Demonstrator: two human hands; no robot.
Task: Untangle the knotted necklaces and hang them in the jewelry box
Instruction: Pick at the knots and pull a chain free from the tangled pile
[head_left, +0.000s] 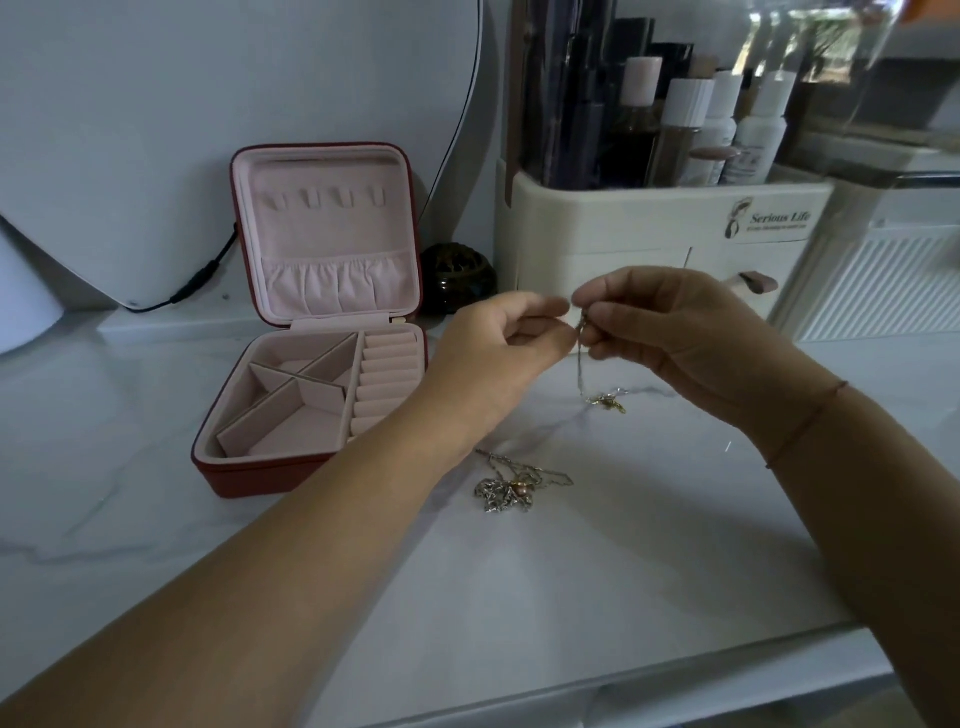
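Jewelry box (260, 475) open on a white counter (571, 597), lid upright, four hooks (324, 200) showing inside it. Right of the box, raised off the counter: left hand (498, 338) and right hand (675, 332) almost meeting. Each has its fingers curled, with thumb and forefinger pinching the top of one thin chain (579, 364). The chain hangs straight down, its gold lower end resting on the counter. Right of the box's front corner, a knotted heap of necklaces (511, 486) lies loose, apart from both hands. Behind and right of the box stands a cream organizer (623, 228) holding bottles.
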